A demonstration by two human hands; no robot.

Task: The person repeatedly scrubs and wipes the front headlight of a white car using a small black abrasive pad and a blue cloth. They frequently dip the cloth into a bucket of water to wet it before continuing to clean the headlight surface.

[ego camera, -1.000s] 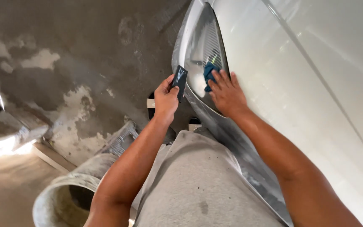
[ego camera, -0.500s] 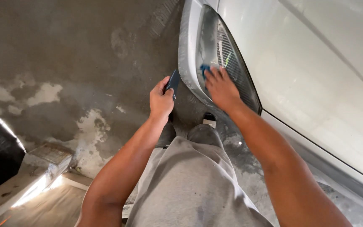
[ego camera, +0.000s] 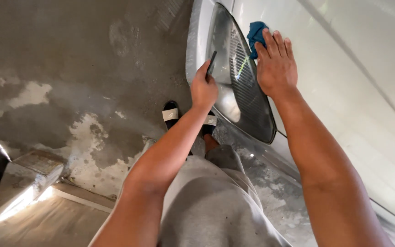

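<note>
On the headlight point(ego camera: 241, 82), right hand point(ego camera: 276, 68) presses blue cloth point(ego camera: 256, 36).

The cloth point(ego camera: 255, 35) is blue. The headlight point(ego camera: 245, 87) is dark grey with fine ribbed lines; the car body point(ego camera: 344, 68) is white. The sandals point(ego camera: 170, 113) are black with white straps, the shorts point(ego camera: 211, 206) grey, the concrete floor point(ego camera: 69, 91) grey, blotched with pale patches.

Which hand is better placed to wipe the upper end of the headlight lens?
Probably the right hand: it lies flat on the blue cloth at the upper end of the headlight. The left hand grips a thin dark tool at the lens's outer edge.
</note>
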